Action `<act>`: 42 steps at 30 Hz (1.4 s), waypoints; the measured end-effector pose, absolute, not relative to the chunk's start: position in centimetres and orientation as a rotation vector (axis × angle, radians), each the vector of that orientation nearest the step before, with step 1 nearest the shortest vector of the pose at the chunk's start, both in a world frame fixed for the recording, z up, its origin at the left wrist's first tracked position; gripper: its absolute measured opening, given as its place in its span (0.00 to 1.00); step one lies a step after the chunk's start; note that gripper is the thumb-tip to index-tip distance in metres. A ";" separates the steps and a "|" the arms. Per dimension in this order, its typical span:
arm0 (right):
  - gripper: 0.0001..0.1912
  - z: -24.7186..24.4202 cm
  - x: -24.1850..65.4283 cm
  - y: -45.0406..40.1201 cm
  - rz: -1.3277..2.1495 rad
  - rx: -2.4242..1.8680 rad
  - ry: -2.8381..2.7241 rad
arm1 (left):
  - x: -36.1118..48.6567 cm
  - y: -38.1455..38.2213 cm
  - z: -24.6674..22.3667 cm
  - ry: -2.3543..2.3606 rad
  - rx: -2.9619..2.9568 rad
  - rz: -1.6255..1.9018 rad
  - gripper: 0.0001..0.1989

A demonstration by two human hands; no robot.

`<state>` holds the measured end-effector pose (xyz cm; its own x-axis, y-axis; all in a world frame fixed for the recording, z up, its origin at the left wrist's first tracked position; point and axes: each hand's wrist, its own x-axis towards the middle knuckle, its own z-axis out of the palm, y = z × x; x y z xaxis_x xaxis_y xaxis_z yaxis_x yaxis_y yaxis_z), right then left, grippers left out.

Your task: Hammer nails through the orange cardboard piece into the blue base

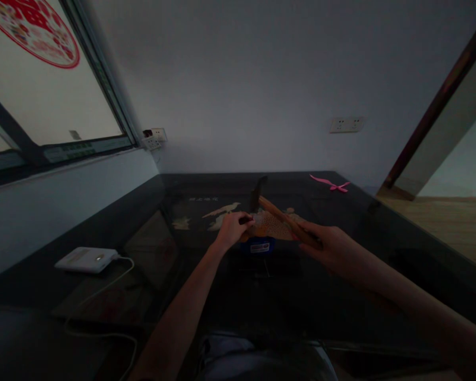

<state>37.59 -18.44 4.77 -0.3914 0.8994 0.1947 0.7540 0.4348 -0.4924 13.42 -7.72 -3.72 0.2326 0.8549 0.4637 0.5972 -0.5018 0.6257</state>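
My right hand (321,241) is closed around the wooden handle of a hammer (280,212). Its dark head (256,194) is raised above and just beyond my left fingertips. My left hand (235,228) has thumb and fingers pinched together at the left end of an orange-brown speckled piece (272,225); whatever is between those fingertips is too small to make out. Below the speckled piece sits a blue object (259,246) with a white label, partly hidden.
The dark glossy table (222,307) carries a printed bird picture (224,209). At the left lies a white power bank (88,259) with a white cable (103,288). A pink ribbon-like item (333,186) lies at the back right. Behind is a wall (254,95) with sockets (346,125).
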 end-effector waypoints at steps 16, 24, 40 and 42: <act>0.22 3.9 38.5 -19.6 0.761 -1.307 -1.905 | 13.4 -7.7 -3.7 1.319 2.275 1.159 0.03; 0.27 3.1 38.6 -19.9 0.819 -1.329 -1.848 | 13.5 -7.7 -3.9 1.337 2.173 1.173 0.02; 0.27 -0.7 40.5 -19.6 0.877 -1.348 -1.588 | 13.5 -7.9 -3.6 1.315 2.224 1.188 0.02; 0.27 -1.6 40.8 -19.6 0.917 -1.323 -1.500 | 13.5 -7.9 -3.5 1.310 2.228 1.171 0.02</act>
<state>40.77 -19.63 -1.65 -0.0139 0.9881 0.1529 0.3145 0.1495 -0.9374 13.47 -7.92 -3.52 0.2508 0.8321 0.4946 0.5844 -0.5375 0.6079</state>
